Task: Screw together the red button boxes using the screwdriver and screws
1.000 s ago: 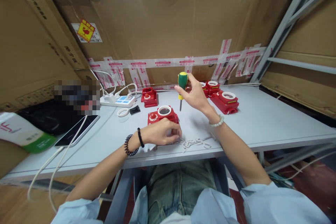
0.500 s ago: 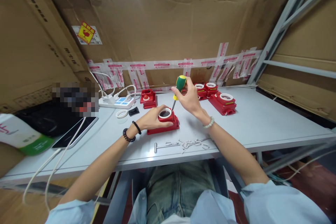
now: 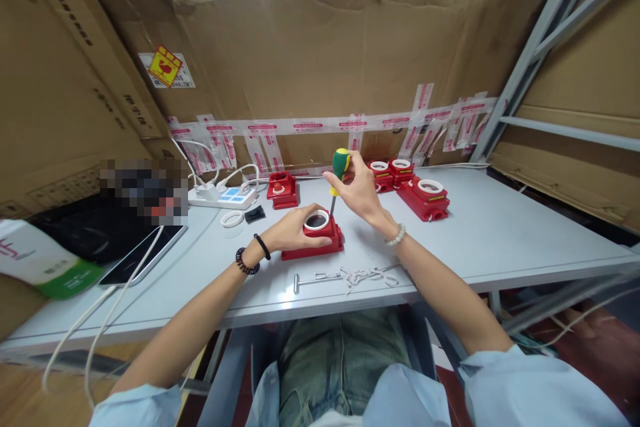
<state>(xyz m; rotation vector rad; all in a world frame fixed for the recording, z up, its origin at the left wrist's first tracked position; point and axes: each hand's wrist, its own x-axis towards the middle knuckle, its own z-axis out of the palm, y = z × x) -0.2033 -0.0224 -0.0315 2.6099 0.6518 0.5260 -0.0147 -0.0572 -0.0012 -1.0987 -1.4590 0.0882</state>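
Observation:
My left hand is wrapped round a red housing with a white ring on top, keeping it against the table. Fingers of my right hand grip the green-and-yellow handle of a screwdriver. The screwdriver stands nearly upright, its shaft reaching down to the right side of the ring; the tip's exact seat is too small to make out. In front of the housing lie a metal T-shaped rod and a scatter of small screws and white pieces.
Similar red housings stand at the back right, and another red part sits behind my left hand. A white ring, a black piece, a power strip and a phone lie left. Cardboard walls the back.
The screwdriver and my right hand have shifted slightly left and down, and the screwdriver is more upright. My left hand still grips the housing, which sits a touch farther right.

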